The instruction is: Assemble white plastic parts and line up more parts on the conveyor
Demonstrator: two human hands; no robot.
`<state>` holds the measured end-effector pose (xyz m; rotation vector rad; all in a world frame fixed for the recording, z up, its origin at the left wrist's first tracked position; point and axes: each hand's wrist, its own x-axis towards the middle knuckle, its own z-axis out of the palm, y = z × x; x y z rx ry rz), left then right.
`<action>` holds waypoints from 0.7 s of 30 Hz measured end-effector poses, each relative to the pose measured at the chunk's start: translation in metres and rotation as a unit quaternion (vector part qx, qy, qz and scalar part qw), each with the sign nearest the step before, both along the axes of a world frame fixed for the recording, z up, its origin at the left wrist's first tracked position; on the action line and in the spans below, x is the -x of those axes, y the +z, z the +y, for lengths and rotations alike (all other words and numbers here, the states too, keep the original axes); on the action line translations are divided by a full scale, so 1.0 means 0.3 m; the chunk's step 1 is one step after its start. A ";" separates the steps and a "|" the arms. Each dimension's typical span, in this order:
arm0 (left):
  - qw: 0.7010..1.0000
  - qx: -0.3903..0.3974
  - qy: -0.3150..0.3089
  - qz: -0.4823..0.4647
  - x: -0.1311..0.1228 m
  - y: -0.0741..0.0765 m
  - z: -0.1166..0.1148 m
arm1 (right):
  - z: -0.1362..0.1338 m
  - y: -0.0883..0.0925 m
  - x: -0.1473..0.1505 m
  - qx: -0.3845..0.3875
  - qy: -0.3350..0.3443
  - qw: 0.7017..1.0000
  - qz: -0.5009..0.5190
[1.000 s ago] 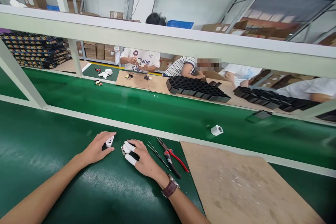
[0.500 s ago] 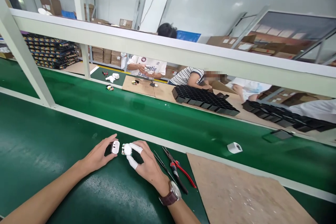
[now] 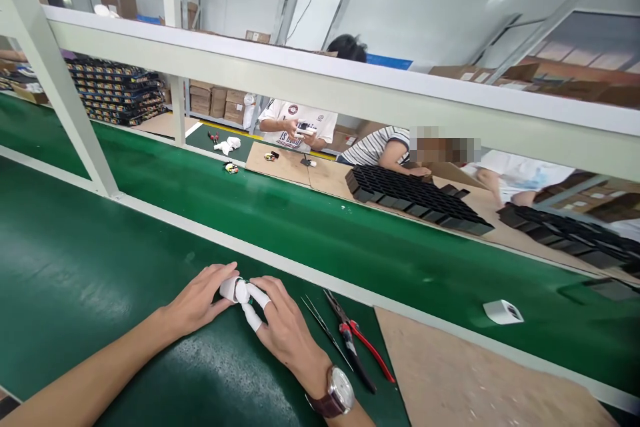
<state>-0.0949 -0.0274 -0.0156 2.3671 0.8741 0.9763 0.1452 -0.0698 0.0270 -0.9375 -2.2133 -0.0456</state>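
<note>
Left hand (image 3: 200,300) and right hand (image 3: 283,330) meet, both pinching a small white charger (image 3: 231,289) on the green mat (image 3: 75,267). Tweezers (image 3: 323,328) and pliers (image 3: 357,340) lie just right; bare mat spreads left, the belt's white rail (image 3: 300,272) close ahead.

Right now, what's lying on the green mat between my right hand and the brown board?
In the head view, thin tweezers and red-handled pliers lie side by side between the right hand and the brown board.
</note>
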 end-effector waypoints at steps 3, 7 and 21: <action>1.000 0.004 -0.001 0.004 -0.004 0.005 -0.004 | -0.007 0.009 0.001 0.008 -0.003 1.000 -0.016; 1.000 0.017 -0.009 -0.001 -0.011 0.001 -0.016 | -0.018 0.018 0.001 0.025 0.000 0.999 -0.035; 0.976 0.205 -0.071 -0.010 -0.023 0.033 -0.048 | 0.013 -0.016 -0.030 0.191 0.018 0.977 0.089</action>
